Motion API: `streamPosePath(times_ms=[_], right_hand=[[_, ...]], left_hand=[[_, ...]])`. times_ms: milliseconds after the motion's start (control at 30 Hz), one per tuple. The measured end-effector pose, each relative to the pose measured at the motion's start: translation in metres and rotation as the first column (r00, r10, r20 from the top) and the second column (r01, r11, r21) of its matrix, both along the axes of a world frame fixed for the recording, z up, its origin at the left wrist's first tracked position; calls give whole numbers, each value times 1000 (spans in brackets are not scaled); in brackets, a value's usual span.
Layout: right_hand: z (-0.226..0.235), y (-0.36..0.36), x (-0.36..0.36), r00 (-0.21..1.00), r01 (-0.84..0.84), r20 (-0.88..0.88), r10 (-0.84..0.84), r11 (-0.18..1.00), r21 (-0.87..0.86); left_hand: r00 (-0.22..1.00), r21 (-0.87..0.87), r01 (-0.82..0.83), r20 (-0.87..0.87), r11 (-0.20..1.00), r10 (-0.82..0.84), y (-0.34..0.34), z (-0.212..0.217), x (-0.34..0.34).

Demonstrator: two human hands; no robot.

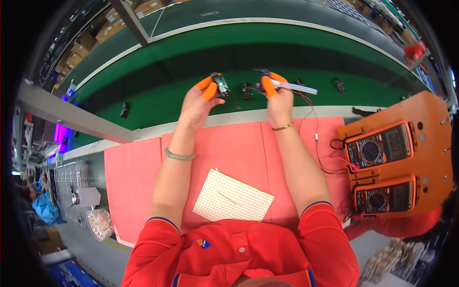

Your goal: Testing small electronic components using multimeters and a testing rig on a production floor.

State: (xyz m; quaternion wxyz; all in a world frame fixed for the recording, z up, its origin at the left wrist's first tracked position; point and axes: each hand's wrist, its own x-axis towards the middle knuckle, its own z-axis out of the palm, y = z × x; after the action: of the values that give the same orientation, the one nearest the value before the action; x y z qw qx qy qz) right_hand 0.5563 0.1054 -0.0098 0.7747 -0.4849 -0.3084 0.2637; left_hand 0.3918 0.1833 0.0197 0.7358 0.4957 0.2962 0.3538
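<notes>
A green belt (191, 57) curves across the far side, and everything else lies relative to it. Just nearer than the belt, the counter (95, 167) carries a pink mat (134, 182). At the belt's right end an orange board (430, 138) holds two orange meters (380, 148), one nearer than the other, each with a dial and a grey screen. Beyond the belt's far left edge, several brown cartons (79, 50) sit on a rack, too small to count. On the mat, well short of the belt, lies one white dotted card (233, 196). Four small dark parts (124, 110) lie on the belt itself, apart from one another.

Over the belt's near edge, the left hand (198, 103) pinches one small dark part (220, 84) in its orange-capped fingers (206, 88). The right hand (279, 100), just beside it, grips one white probe (296, 87) in capped fingers (268, 87); the probe's tip points toward another part (247, 90) on the belt.
</notes>
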Motion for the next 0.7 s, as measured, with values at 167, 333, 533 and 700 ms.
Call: streamPosePath(times_ms=[167,333,533,700], right_hand=[[-5,0,2,977,-2,-214,-10,999,-54],[-4,4,3,973,-3,-229,-11,998,-60],[-4,1,3,978,-22,-209,10,998,-57],[-12,3,6,976,-39,-215,32,999,-30]], left_hand=[[899,-18,281,354,959,-257,-19,21,-5],[737,-232,457,640,858,-220,-16,21,-6],[726,-347,478,673,807,-140,-12,18,-6],[977,175,33,-213,984,5,1,-5,8]])
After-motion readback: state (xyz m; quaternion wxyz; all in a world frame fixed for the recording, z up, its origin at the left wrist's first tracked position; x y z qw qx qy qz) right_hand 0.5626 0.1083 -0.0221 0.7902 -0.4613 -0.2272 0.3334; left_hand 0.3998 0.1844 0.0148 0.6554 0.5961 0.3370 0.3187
